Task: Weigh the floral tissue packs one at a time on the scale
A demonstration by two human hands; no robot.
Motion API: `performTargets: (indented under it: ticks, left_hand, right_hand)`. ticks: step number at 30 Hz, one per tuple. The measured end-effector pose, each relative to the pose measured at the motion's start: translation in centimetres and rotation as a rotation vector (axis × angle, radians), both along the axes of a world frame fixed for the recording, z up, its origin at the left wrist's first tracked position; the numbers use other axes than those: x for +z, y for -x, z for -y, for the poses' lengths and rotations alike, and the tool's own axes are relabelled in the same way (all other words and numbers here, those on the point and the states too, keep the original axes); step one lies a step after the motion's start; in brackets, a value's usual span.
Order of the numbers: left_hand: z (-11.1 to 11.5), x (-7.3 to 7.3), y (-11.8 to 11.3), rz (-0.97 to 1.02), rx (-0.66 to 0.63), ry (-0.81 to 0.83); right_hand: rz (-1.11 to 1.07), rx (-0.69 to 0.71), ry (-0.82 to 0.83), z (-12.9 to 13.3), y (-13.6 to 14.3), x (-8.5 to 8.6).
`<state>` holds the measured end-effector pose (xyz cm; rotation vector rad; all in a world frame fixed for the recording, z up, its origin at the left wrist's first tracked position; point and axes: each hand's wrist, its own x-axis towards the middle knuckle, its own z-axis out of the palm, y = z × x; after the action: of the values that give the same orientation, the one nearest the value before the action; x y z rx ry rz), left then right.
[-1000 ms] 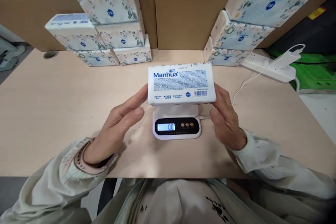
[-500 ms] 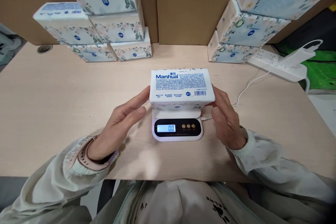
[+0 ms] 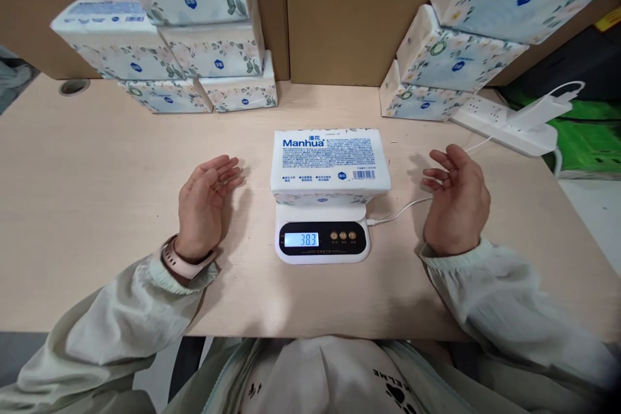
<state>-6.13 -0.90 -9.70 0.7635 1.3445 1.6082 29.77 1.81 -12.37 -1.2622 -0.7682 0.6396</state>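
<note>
A white tissue pack [image 3: 330,165] with blue "Manhua" print rests on a small white digital scale [image 3: 323,259], hiding most of its platform. The lit display [image 3: 301,240] reads about 38.3. To the left of the pack, my left hand [image 3: 206,204] is held apart from it, palm turned inward and fingers loosely spread, holding nothing. My right hand [image 3: 456,200] is on the other side, also clear of the pack, with its fingers apart and slightly curled. A white cable [image 3: 400,211] plugs into the right side of the scale.
Tissue packs [image 3: 218,55] are stacked at the back left, and another stack [image 3: 456,55] stands at the back right. Beside that stack lies a white power strip [image 3: 504,123] with a plug in it. Cardboard [image 3: 359,19] forms the backdrop. A round hole [image 3: 74,87] is in the desk at left.
Both hands have let go of the tissue pack and moved outward, left hand to the left, right hand to the right. The scale's reading has gone from 0.0 to about 38.3.
</note>
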Motion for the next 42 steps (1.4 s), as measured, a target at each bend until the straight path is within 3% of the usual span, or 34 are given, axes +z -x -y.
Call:
performTargets:
  ticks: [7, 19, 33, 42]
  left_hand:
    - [0.2, 0.3, -0.2, -0.003, -0.015, -0.016]
    - [0.3, 0.1, -0.1, -0.041, -0.028, -0.02]
    - [0.3, 0.2, -0.2, -0.037, -0.025, -0.024]
    - [0.2, 0.0, 0.0, -0.003, -0.032, -0.039]
  right_hand:
    - [-0.113, 0.063, 0.028, 0.6, 0.5, 0.5]
    - [0.213, 0.032, -0.22, 1.7, 1.0, 0.6]
    - [0.274, -0.019, -0.276, 1.8, 1.7, 0.9]
    - [0.351, 0.087, -0.373, 1.6, 0.1, -0.3]
